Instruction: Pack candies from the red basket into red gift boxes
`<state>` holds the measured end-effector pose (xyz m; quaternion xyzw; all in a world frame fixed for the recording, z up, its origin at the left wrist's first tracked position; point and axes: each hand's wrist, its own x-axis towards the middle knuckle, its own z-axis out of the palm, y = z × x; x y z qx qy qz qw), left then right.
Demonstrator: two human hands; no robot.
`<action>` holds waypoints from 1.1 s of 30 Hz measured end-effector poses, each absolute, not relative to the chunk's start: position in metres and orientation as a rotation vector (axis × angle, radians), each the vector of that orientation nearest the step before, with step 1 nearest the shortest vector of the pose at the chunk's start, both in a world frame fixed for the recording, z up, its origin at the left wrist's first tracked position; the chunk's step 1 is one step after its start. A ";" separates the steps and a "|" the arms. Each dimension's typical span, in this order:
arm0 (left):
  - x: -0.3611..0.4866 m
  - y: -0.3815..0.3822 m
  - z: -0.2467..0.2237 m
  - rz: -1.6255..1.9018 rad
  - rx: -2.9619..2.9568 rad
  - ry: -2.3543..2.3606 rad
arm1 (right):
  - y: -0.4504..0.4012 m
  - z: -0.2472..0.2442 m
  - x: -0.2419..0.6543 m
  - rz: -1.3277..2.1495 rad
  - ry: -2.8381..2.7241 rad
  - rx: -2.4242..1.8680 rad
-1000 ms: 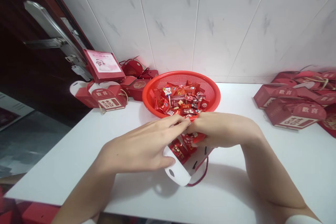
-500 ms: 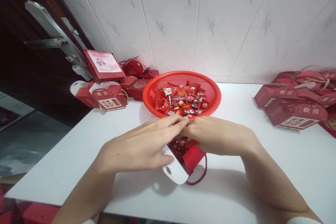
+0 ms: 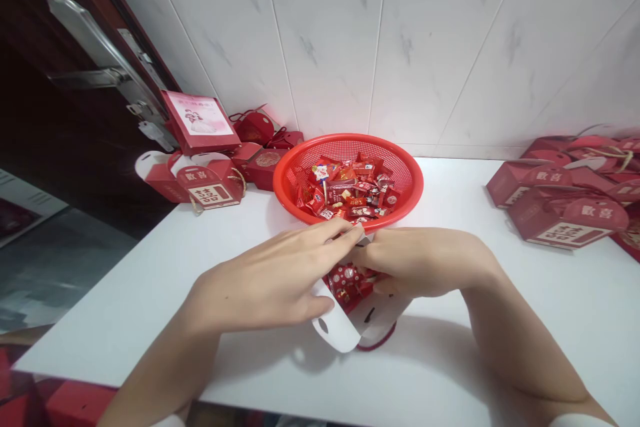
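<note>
A small candy box (image 3: 336,327) sits open on the white table, its flaps showing white insides. Red wrapped candies (image 3: 346,280) fill the part of it that I can see. A dark red cord (image 3: 383,339) loops out at its near side. My left hand (image 3: 285,273) grips the box's left side, thumb on the white flap and fingers reaching over the far edge. On the right side, my right hand (image 3: 415,260) is closed at the box, its curled fingers partly hidden by the hand itself. Just behind stands a red plastic basket (image 3: 411,180) with many red-wrapped candies.
Red gift boxes stand at the left, one box (image 3: 210,190) in front of a taller box with a pink picture (image 3: 203,117). More red boxes (image 3: 565,217) crowd the right side. A tiled wall (image 3: 325,47) rises behind the table (image 3: 150,300); a dark door with a metal handle (image 3: 95,77) is left.
The red flap that leaned inward at the box's near right now lies outward, showing its white inside. My right hand has shifted slightly right; my left hand keeps its place.
</note>
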<state>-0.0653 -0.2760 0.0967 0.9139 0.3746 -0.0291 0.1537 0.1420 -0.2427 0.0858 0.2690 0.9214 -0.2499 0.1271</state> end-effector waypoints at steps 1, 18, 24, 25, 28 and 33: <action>-0.065 -0.276 0.097 -0.082 2.616 1.076 | -0.242 0.083 0.140 -0.694 2.651 0.776; -0.063 -0.279 0.094 -0.032 2.619 1.004 | -0.246 0.063 0.112 -0.444 2.482 0.606; -0.065 -0.275 0.089 -0.027 2.601 1.024 | -0.250 0.061 0.122 -0.360 2.522 0.740; -0.066 -0.274 0.089 -0.040 2.596 1.031 | -0.250 0.062 0.125 -0.385 2.561 0.767; -0.067 -0.272 0.087 -0.066 2.580 1.044 | -0.251 0.067 0.133 -0.466 2.647 0.831; -0.064 -0.267 0.085 -0.073 2.556 1.003 | -0.250 0.074 0.136 -0.541 2.527 0.807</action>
